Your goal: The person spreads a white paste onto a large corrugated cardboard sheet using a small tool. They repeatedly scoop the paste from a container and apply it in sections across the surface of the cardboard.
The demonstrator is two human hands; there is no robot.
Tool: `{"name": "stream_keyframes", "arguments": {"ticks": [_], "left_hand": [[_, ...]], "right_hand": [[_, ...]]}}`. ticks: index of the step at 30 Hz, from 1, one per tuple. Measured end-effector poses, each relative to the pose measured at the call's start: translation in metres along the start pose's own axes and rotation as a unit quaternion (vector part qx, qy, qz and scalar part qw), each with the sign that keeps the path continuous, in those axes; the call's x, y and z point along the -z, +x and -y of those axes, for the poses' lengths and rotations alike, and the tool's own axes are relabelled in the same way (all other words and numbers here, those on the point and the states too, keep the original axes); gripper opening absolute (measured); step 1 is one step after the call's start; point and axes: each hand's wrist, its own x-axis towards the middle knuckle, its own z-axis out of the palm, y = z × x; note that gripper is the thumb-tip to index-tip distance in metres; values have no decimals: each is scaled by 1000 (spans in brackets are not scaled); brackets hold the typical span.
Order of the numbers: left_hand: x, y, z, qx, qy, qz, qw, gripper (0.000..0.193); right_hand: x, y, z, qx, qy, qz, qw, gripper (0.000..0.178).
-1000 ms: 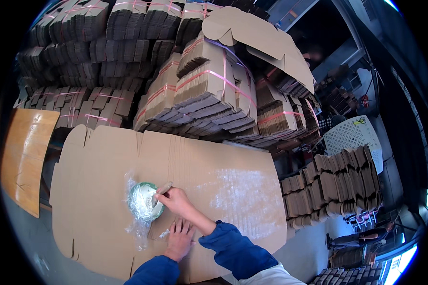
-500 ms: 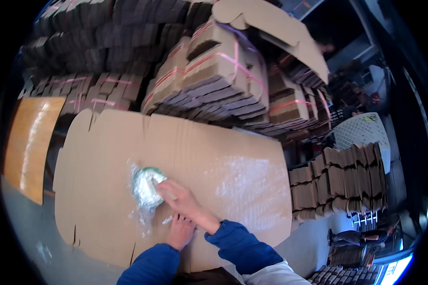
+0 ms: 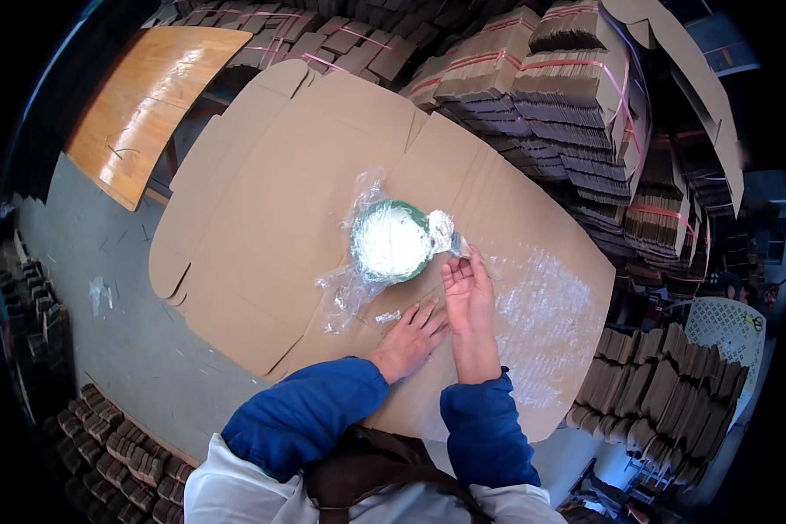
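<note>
A green bowl full of white paste stands on crumpled clear plastic film on a large cardboard sheet. My right hand is just right of the bowl, palm turned partly up. Its thumb and fingertips pinch a short greyish tool with a thick lump of white paste on its end, by the bowl's right rim. The tool's exact kind is unclear. My left hand lies flat on the cardboard below the bowl, fingers spread, holding nothing.
A wet, whitish smeared patch covers the cardboard's right side. Strapped cardboard stacks rise at the back right, with more stacks at the right. A wooden board stands at the far left. A white perforated basket is farther right.
The view has turned and shifted. My right hand has gone from over the bowl to its right side, with the paste-covered tool showing. My left hand's fingers now lie more spread.
</note>
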Motion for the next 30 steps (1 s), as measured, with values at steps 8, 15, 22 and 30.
{"name": "stream_keyframes", "arguments": {"ticks": [8,15,22,30], "left_hand": [[-2,2,1,2,2,14,1000,70],[-1,1,3,-4,-23,15,1000,73],[7,4,2,0,-13,34,999,73],[7,9,-3,-6,-5,52,999,72]], "right_hand": [[5,15,55,28,70,11,997,26],[45,60,64,90,-197,-25,976,29],[75,92,60,128,-317,-110,933,28],[120,92,95,182,-323,-154,916,28]]}}
